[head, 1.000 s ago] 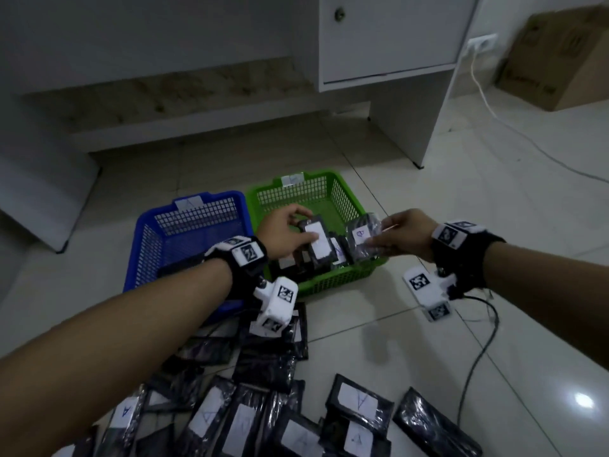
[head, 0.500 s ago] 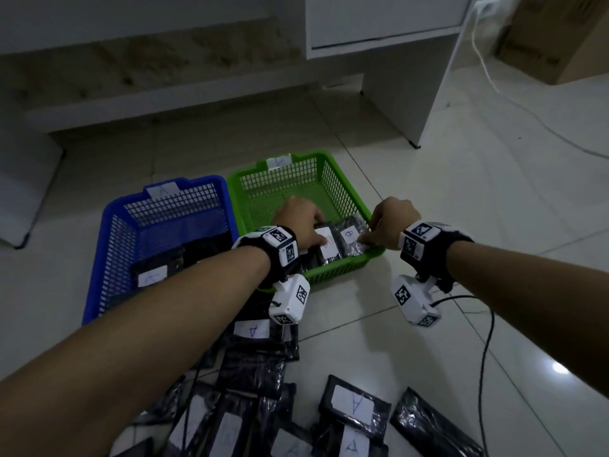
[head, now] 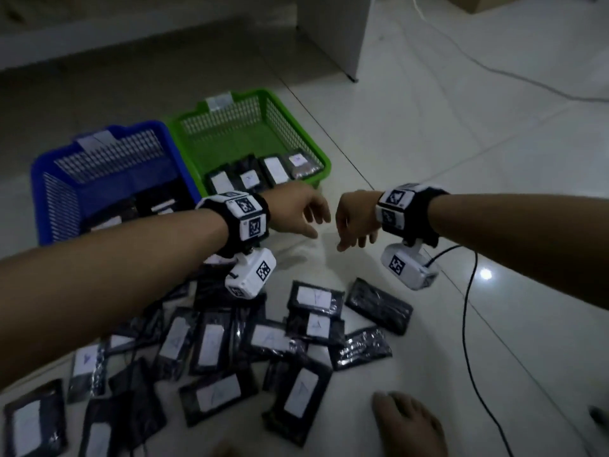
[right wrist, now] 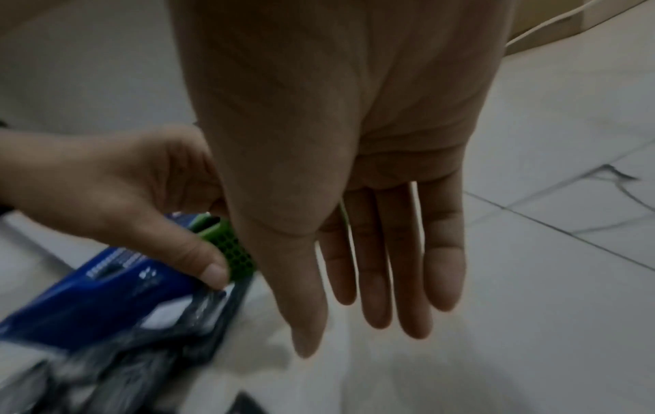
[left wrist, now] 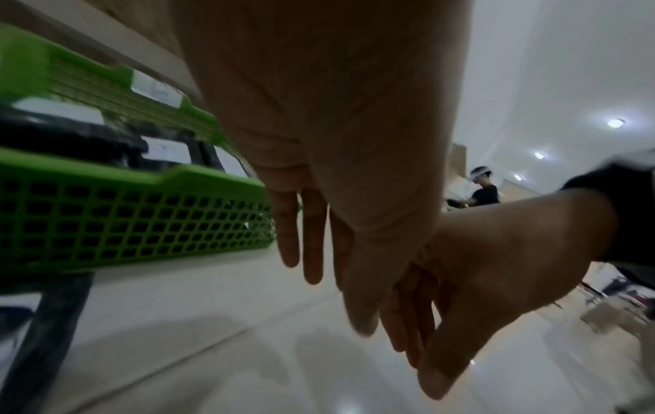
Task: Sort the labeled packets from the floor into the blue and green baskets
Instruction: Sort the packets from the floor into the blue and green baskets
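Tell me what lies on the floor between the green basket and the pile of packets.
In the head view, only bare tile separates the green basket from the pile of packets; both empty hands, left hand and right hand, hang above it.

Black white-labeled packets (head: pixel 211 344) litter the floor; others lie in the green basket (head: pixel 316 150) and blue basket (head: pixel 43 192).

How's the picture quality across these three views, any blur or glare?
Head view: dim, wide-angle bending at the edges, a bright lamp reflection on the floor tiles. Left wrist view: green basket smeared by motion, left hand in shadow. Right wrist view: dark, packets at lower left blurred, right hand fairly sharp.
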